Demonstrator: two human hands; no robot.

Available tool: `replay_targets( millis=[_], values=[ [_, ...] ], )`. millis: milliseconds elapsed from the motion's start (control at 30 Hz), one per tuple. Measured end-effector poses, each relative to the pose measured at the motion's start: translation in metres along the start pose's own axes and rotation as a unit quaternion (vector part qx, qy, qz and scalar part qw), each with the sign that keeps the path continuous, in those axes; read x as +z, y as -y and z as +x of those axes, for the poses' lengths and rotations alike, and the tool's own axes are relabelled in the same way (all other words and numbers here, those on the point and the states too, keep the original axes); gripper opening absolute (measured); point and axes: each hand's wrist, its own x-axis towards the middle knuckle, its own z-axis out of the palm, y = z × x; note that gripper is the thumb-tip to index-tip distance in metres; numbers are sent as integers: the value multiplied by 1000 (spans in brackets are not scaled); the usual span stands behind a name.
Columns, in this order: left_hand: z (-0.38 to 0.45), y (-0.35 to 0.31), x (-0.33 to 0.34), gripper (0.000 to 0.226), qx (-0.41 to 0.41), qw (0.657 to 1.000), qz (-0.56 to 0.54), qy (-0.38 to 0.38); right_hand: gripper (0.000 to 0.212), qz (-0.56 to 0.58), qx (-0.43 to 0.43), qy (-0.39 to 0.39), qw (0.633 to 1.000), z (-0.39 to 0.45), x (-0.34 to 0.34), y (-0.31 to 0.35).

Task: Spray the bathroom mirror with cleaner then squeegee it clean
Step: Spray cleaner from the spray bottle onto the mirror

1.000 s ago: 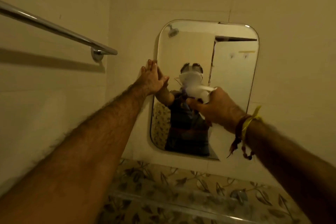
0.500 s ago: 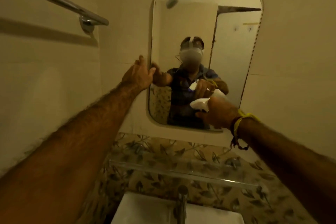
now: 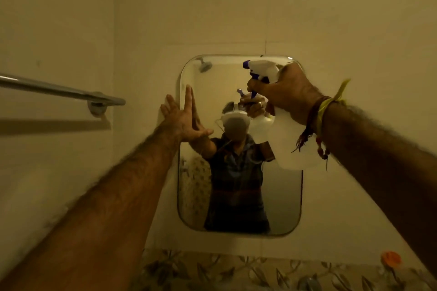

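Note:
A rounded rectangular mirror (image 3: 281, 201) hangs on the cream tiled wall and reflects a person. My left hand (image 3: 183, 120) lies flat with fingers spread against the mirror's upper left edge. My right hand (image 3: 286, 92) grips the neck of a white spray bottle (image 3: 290, 146) with a blue nozzle and trigger. The bottle is held upright in front of the mirror's upper right part, its nozzle pointing left. A finger rests on the trigger. No squeegee is in view.
A chrome towel rail (image 3: 59, 91) juts from the left wall toward the mirror. A band of leaf-patterned tiles (image 3: 236, 271) runs below the mirror, with a small orange object (image 3: 391, 258) at the lower right.
My right hand has risen from the mirror's lower part to its upper right, now showing the whole bottle. My left hand has opened flat on the mirror edge. The view tilted upward.

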Motion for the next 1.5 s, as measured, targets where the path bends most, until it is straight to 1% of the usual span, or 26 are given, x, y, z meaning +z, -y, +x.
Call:
replay_targets(
  millis=[167,233,300,333,367,467,533,600,667,733,867,933,1067,1133,1167,1233,1333,1433,1500],
  values=[
    [5,-4,-5,153,-5,1000,15,-2,33,61,19,-29,998,9,-12,-13],
    [7,-5,-7,154,-9,1000,21,3,29,54,15,-30,998,11,-17,-19],
    [8,-5,-8,153,-13,1000,23,9,27,51,29,-32,998,14,-25,-26],
    [8,-5,-9,153,-15,1000,23,11,25,49,46,-44,997,16,-31,-29],
    [8,-6,-9,153,-16,1000,24,11,28,40,68,-65,995,19,-36,-33],
    [8,-7,-8,153,-19,999,27,11,46,-10,128,-133,983,24,-52,-46],
    [7,-8,-7,153,-19,999,28,9,49,-38,137,-175,974,21,-56,-50],
    [7,-9,-6,153,-19,999,35,6,46,-58,116,-202,971,16,-51,-53],
    [6,-9,-5,153,-18,999,44,3,37,-65,83,-181,978,11,-38,-51],
    [6,-9,-3,154,-14,999,51,-1,29,-71,57,-129,987,6,-18,-43],
    [3,-5,-1,155,5,998,66,-6,39,-58,14,-39,997,-4,23,-27],
    [2,-2,1,155,12,998,66,-8,39,-59,-7,-7,998,-11,44,-22],
    [0,2,0,152,11,999,40,4,36,-157,-54,50,985,-29,83,-24],
    [-1,4,0,151,16,999,39,2,36,-175,-39,53,982,-31,89,-32],
    [-1,6,1,152,19,999,46,2,34,-154,-14,51,987,-30,86,-37],
    [-1,9,4,153,20,998,64,-1,32,-76,43,28,996,-25,73,-46],
    [1,10,7,153,20,997,79,-5,37,-10,85,-68,994,-18,39,-59],
    [1,9,7,154,17,998,65,-3,37,-14,104,-183,978,-14,6,-72],
    [-1,8,8,154,14,998,64,-1,36,-47,115,-235,964,-17,-12,-82]
  ],
)
